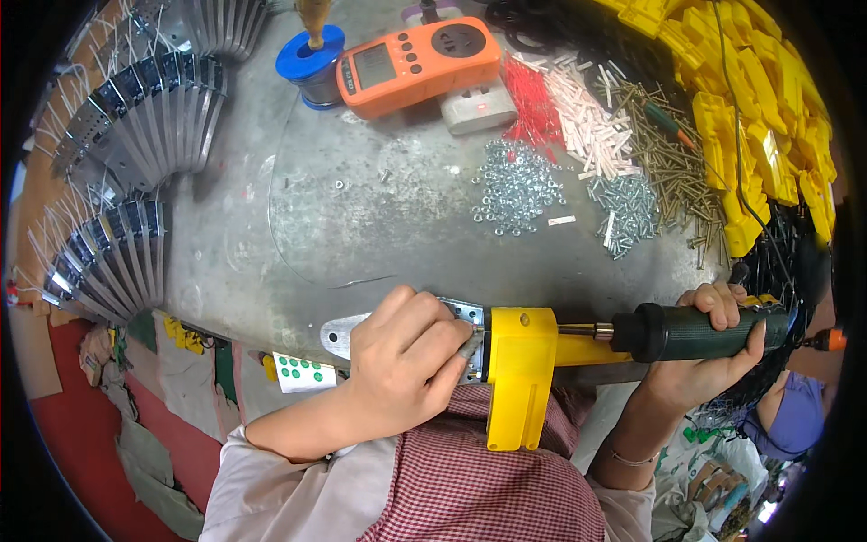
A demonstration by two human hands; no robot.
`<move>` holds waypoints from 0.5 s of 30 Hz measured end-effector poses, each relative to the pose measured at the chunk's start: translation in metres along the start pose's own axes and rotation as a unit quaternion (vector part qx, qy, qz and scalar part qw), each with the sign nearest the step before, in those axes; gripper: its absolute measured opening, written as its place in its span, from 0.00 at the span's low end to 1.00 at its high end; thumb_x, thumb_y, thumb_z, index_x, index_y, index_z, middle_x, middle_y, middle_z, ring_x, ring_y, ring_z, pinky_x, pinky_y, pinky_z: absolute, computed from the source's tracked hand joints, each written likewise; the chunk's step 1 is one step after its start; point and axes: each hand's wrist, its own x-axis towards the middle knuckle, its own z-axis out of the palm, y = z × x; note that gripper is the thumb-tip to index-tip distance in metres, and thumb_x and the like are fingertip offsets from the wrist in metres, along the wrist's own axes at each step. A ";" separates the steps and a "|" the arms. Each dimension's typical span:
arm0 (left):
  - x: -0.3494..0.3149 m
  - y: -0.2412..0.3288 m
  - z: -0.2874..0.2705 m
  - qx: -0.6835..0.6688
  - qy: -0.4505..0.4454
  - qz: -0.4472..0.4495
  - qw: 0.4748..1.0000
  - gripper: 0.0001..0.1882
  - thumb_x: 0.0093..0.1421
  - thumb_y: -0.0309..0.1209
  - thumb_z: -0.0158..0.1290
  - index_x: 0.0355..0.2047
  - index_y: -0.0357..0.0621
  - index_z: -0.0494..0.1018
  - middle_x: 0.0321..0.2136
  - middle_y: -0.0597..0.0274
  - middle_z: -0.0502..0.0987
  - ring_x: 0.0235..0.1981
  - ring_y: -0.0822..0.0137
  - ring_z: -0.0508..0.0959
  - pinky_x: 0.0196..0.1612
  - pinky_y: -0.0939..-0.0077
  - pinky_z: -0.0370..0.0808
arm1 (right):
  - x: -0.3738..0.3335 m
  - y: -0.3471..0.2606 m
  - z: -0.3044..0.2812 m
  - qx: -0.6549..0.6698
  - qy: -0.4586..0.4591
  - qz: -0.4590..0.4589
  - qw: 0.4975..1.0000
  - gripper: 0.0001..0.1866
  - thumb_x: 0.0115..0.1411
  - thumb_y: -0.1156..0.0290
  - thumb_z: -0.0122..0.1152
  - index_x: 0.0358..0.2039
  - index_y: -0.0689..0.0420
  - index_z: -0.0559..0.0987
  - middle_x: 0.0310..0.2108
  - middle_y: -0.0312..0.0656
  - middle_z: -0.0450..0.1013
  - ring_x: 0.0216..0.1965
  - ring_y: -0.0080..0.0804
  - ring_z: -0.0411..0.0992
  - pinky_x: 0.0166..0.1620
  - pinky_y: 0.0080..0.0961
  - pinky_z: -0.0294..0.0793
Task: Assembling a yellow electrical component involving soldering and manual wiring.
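Note:
Near the table's front edge lies a yellow plastic housing (522, 379) joined to a metal plate (336, 338) with a rounded end. My left hand (402, 361) is closed on the metal plate, its thumb and fingertips pinched near the yellow part. My right hand (709, 348) wraps round a dark green electric screwdriver (673, 332) held level. The shaft of the screwdriver points left and meets the right side of the yellow housing; its tip is hidden there. More yellow plastic shows beneath the shaft.
Piles of nuts (517, 185), small screws (625, 215), long screws (682, 172), white sleeves (591, 126) and red pieces (535, 104) lie beyond my hands. An orange meter (420, 65) and solder spool (312, 68) stand behind. Yellow housings (768, 108) heap right; metal assemblies (113, 257) fan out left.

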 end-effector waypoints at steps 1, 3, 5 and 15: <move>-0.001 0.001 -0.001 0.008 -0.005 -0.003 1.000 0.11 0.37 0.21 0.57 0.26 0.38 0.75 0.21 0.58 0.71 0.22 0.62 0.69 0.23 0.72 0.64 | -0.001 -0.001 0.001 -0.009 0.007 -0.002 1.000 0.17 0.62 0.60 0.49 0.42 0.60 0.63 0.26 0.34 0.57 0.29 0.24 0.60 0.45 0.29 0.65; -0.002 0.001 0.002 -0.019 0.015 -0.024 0.999 0.13 0.36 0.20 0.57 0.27 0.38 0.76 0.22 0.58 0.73 0.22 0.62 0.70 0.24 0.72 0.65 | -0.001 -0.002 0.001 -0.016 0.014 -0.003 1.000 0.17 0.62 0.60 0.49 0.42 0.60 0.63 0.26 0.34 0.57 0.29 0.24 0.60 0.45 0.29 0.66; 0.000 -0.003 0.000 -0.046 0.033 -0.048 0.997 0.14 0.36 0.20 0.57 0.28 0.38 0.78 0.23 0.58 0.74 0.23 0.63 0.72 0.25 0.72 0.66 | 0.001 -0.002 0.000 -0.031 0.029 0.000 0.999 0.17 0.62 0.60 0.49 0.41 0.60 0.63 0.26 0.34 0.57 0.29 0.24 0.60 0.44 0.28 0.66; 0.005 -0.001 -0.002 -0.063 -0.012 -0.036 0.997 0.14 0.34 0.17 0.56 0.27 0.38 0.78 0.22 0.59 0.74 0.19 0.64 0.72 0.21 0.73 0.68 | 0.008 0.000 0.002 -0.031 0.061 0.023 0.997 0.15 0.61 0.62 0.51 0.39 0.60 0.62 0.25 0.32 0.58 0.27 0.23 0.61 0.41 0.27 0.67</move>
